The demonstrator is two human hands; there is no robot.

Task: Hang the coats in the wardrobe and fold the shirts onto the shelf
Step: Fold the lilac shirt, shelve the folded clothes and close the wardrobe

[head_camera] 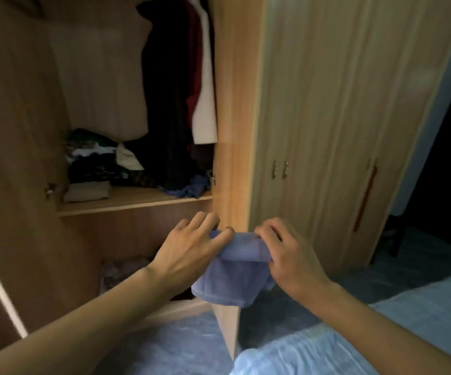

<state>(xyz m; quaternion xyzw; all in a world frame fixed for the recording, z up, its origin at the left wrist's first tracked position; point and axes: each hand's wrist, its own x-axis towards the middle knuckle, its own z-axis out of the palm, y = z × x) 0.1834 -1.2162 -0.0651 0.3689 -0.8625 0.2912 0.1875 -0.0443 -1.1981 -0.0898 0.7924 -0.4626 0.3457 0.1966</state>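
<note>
A folded blue shirt (232,277) hangs in the air in front of the open wardrobe. My left hand (191,250) grips its top left edge, and my right hand (289,253) pinches its top right edge, knuckles up. Both hands are below the wooden shelf (132,204) and just in front of the edge of the open door (232,131). On the shelf lie a pile of folded clothes (97,161), a beige folded piece (87,192) and a crumpled blue garment (191,186). Dark, red and white coats (175,85) hang above the shelf.
The wardrobe's right doors (340,117) are closed, with small handles (279,169). A bed with a light blue cover (381,334) sits at the lower right. A patterned item (121,269) lies in the lower compartment. The blue floor (186,345) lies below my arms.
</note>
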